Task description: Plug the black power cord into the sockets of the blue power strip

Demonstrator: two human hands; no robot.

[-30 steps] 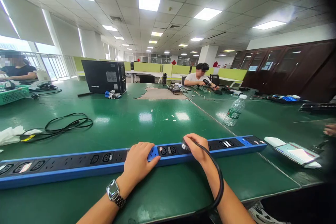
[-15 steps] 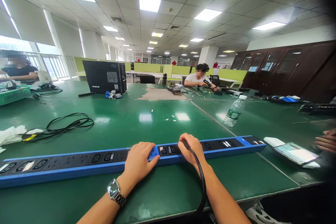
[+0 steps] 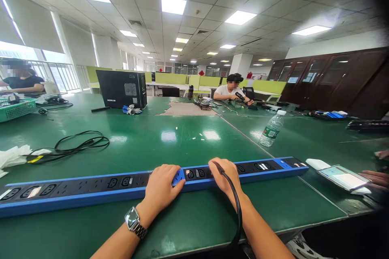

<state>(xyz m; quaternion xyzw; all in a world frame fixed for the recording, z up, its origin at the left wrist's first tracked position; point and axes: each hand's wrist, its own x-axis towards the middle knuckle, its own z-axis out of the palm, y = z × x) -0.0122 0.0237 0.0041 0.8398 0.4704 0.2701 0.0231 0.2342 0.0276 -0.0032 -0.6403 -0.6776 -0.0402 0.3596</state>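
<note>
A long blue and black power strip point(image 3: 73, 194) lies across the green table point(image 3: 188, 218). My left hand point(image 3: 162, 184) rests over its middle, fingers wrapped over the far edge and thumb on the near side beside a blue socket. Right of it, my right hand point(image 3: 225, 174) is closed around the plug end of a thick black cable point(image 3: 238, 210), down at the strip's sockets. The plug itself is mostly hidden by my fingers. From there the cable curves down past my right wrist to the table's near edge.
A water bottle point(image 3: 272, 128) stands beyond the strip at the right. Near the strip's right end lies a phone point(image 3: 343, 178), with another person's hand point(image 3: 377, 179) beside it. Thin black cables point(image 3: 80, 144) lie at the left. A computer case point(image 3: 121, 89) stands farther back.
My right hand has shifted slightly right and down with the cable. At the far right, the other person's hand has moved lower, beside the phone. My left hand stays on the strip.
</note>
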